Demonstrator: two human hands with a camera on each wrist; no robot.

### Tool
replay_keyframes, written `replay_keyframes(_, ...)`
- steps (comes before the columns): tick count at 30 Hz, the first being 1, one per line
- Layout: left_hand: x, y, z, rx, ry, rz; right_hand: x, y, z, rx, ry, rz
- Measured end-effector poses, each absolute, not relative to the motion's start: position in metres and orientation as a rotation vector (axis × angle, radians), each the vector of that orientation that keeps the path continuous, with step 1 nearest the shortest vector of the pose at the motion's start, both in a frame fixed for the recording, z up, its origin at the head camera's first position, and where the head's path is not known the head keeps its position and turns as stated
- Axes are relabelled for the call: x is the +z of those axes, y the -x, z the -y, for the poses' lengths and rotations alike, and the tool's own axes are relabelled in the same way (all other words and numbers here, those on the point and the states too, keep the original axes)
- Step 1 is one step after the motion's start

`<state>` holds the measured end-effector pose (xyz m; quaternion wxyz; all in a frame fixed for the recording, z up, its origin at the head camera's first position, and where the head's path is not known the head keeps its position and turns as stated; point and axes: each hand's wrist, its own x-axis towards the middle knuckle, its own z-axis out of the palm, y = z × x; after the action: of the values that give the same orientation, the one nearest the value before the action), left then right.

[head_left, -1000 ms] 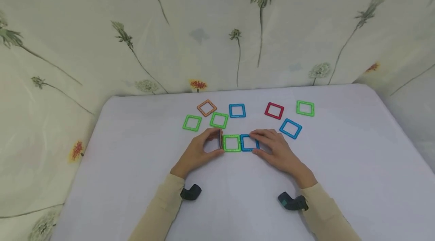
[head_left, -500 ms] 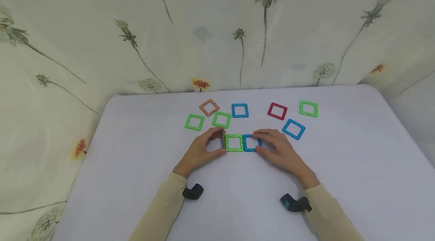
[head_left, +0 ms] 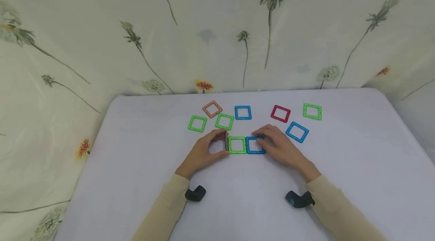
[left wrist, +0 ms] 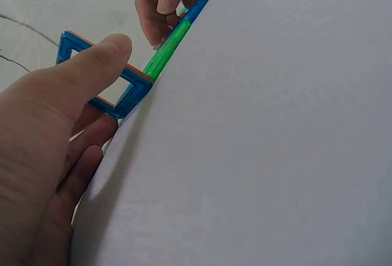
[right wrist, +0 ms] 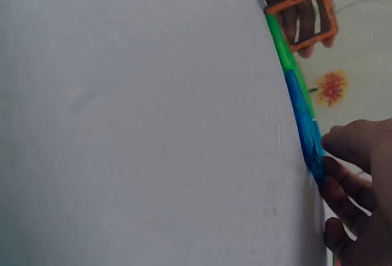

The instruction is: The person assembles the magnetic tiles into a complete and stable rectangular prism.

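My left hand (head_left: 201, 153) pinches an upright square magnetic tile frame (left wrist: 131, 97), blue on the side in the left wrist view. Its other side shows as an orange frame (right wrist: 331, 18) in the right wrist view. It stands at the left edge of a flat green tile frame (head_left: 237, 145). Joined to the green one's right side lies a flat blue tile frame (head_left: 255, 152). My right hand (head_left: 282, 148) hovers over the blue frame's right part, thumb and fingers apart, with the thumb overlapping its opening in the head view.
Behind the hands lie loose square tiles: an orange one (head_left: 205, 112), green ones such as the leftmost (head_left: 191, 124), a blue one (head_left: 242, 118), a red one (head_left: 273, 109) and another blue one (head_left: 291, 135). A flowered cloth (head_left: 217, 56) hangs behind the white table (head_left: 238, 203).
My right thumb has come off the blue frame's near edge and moved up over its opening; the fingers have loosened. The left hand keeps its pinch. The head view has shifted slightly.
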<state>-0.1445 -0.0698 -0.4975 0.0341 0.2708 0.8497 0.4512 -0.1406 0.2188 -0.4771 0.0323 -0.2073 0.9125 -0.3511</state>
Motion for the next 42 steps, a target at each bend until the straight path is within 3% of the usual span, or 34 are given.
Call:
replay_keyframes(25, -0.495, 0.146, 0.07, 1.443, -0.904, -2.583, -0.458, 0.18, -0.163, -0.818, 0.836, -2.792)
replay_keyframes(42, -0.498, 0.145, 0.071, 1.43, -0.887, -2.591, -0.464, 0.189, -0.149, -0.76, 0.761, -2.793)
